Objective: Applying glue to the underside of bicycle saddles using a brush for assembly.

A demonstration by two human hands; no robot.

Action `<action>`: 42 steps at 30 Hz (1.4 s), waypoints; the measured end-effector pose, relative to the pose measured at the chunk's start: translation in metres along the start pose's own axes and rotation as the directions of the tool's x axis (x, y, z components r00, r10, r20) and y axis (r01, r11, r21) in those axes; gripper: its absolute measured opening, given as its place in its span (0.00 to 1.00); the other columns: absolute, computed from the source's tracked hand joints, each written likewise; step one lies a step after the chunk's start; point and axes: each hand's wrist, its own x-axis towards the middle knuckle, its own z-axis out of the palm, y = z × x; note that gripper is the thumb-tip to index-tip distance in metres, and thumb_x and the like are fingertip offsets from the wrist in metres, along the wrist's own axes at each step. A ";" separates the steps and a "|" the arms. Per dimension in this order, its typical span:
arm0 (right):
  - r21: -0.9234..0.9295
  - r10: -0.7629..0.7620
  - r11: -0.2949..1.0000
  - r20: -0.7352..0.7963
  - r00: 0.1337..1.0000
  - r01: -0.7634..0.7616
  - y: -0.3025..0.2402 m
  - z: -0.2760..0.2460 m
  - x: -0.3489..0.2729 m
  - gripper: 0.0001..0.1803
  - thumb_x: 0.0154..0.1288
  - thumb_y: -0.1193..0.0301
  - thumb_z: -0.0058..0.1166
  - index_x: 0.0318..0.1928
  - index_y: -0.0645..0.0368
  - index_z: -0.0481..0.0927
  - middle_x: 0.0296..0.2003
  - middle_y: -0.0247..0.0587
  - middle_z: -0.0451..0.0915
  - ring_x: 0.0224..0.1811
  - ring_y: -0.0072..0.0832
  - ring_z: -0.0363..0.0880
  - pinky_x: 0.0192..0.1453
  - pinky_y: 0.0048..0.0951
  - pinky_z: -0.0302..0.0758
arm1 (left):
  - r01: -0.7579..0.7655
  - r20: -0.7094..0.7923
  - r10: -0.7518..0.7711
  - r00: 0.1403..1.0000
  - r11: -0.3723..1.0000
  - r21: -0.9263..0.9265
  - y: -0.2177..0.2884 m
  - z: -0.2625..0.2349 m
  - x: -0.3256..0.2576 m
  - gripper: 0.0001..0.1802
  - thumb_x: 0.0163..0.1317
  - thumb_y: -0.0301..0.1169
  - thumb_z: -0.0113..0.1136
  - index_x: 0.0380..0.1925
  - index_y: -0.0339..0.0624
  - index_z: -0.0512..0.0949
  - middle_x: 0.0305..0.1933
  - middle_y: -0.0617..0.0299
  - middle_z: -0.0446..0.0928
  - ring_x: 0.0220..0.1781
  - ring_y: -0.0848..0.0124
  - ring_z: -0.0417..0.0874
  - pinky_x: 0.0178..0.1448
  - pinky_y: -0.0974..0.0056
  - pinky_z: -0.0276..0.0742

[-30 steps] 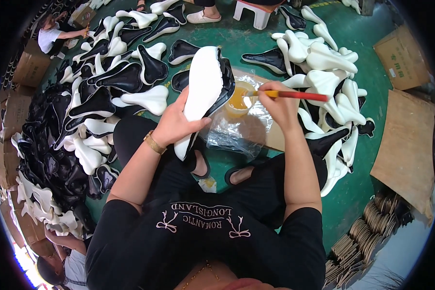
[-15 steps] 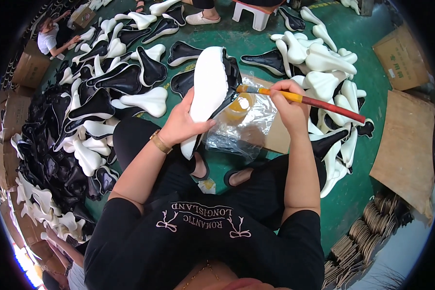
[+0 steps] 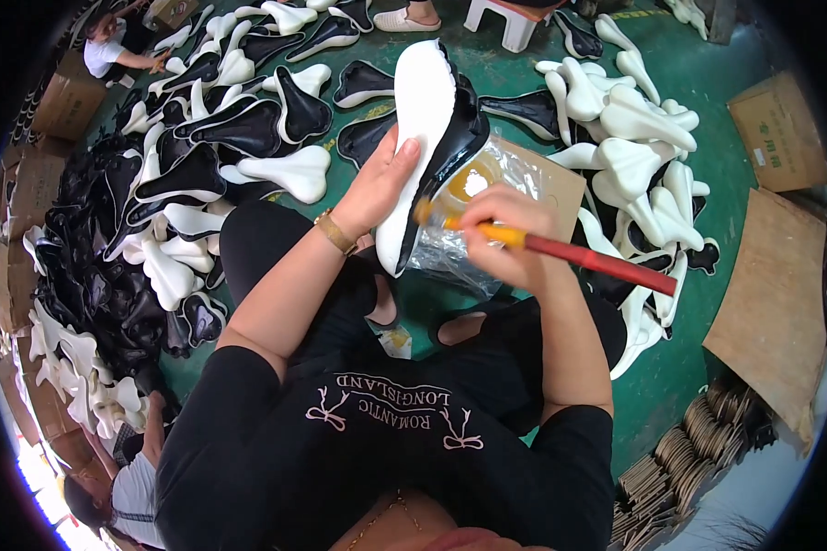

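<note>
My left hand (image 3: 384, 184) grips a bicycle saddle (image 3: 424, 138) held upright, its white foam side facing left and its black shell edge on the right. My right hand (image 3: 510, 234) holds a brush (image 3: 560, 250) with a red and yellow handle. The bristle end touches the saddle's black edge near its lower half. Behind the saddle stands a glue pot (image 3: 469, 184) wrapped in clear plastic, with yellow glue inside. A gold watch is on my left wrist.
White and black saddles lie in heaps on the green floor at left (image 3: 202, 156) and right (image 3: 634, 119). Cardboard boxes (image 3: 779, 129) and a flat board (image 3: 772, 303) sit at right. Another person (image 3: 110, 50) sits far left; one more (image 3: 129, 477) is at lower left.
My right hand has brought the brush from the glue pot down to the saddle's edge, swinging the handle to point lower right. My left hand has tilted the saddle slightly.
</note>
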 end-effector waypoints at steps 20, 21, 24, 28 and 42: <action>0.140 0.037 0.989 0.091 0.995 -0.050 -0.012 0.007 -0.008 0.04 0.45 0.80 0.57 0.26 0.61 0.78 0.27 0.39 0.78 0.29 0.28 0.79 0.34 0.25 0.74 | -0.067 -0.084 0.063 0.994 0.997 -0.038 0.018 0.003 0.006 0.34 0.71 0.51 0.45 0.65 0.36 0.58 0.59 0.59 0.69 0.59 0.75 0.68 0.63 0.68 0.64; 0.200 0.114 0.972 0.049 0.992 -0.122 -0.003 0.003 -0.010 0.03 0.47 0.81 0.57 0.26 0.62 0.77 0.28 0.38 0.78 0.30 0.25 0.77 0.35 0.23 0.73 | -0.110 -0.103 0.113 0.988 0.993 0.032 0.019 -0.001 0.005 0.34 0.71 0.52 0.44 0.65 0.36 0.57 0.59 0.59 0.68 0.59 0.75 0.68 0.63 0.68 0.64; 0.358 0.420 0.870 -0.178 0.890 -0.339 0.033 -0.017 -0.021 0.03 0.59 0.78 0.55 0.34 0.64 0.77 0.31 0.33 0.78 0.33 0.18 0.75 0.38 0.19 0.72 | -0.259 -0.109 0.277 0.955 0.954 0.153 0.012 -0.019 0.006 0.36 0.68 0.48 0.53 0.65 0.36 0.56 0.60 0.58 0.67 0.60 0.72 0.67 0.64 0.66 0.63; 0.248 0.584 0.812 -0.318 0.747 -0.528 0.061 -0.029 -0.018 0.05 0.58 0.76 0.58 0.35 0.64 0.78 0.29 0.34 0.79 0.31 0.17 0.75 0.37 0.19 0.72 | -0.486 0.320 0.374 0.870 0.551 0.678 0.051 -0.041 -0.015 0.27 0.61 0.38 0.64 0.55 0.35 0.69 0.51 0.55 0.75 0.51 0.63 0.78 0.56 0.59 0.74; 0.379 0.512 0.850 -0.424 0.747 -0.367 0.051 -0.032 -0.008 0.04 0.62 0.77 0.55 0.36 0.63 0.77 0.29 0.33 0.78 0.30 0.16 0.74 0.36 0.17 0.72 | -0.385 0.280 0.292 0.915 0.841 0.379 0.022 -0.034 -0.017 0.21 0.63 0.33 0.57 0.55 0.36 0.72 0.55 0.51 0.72 0.58 0.62 0.73 0.64 0.59 0.67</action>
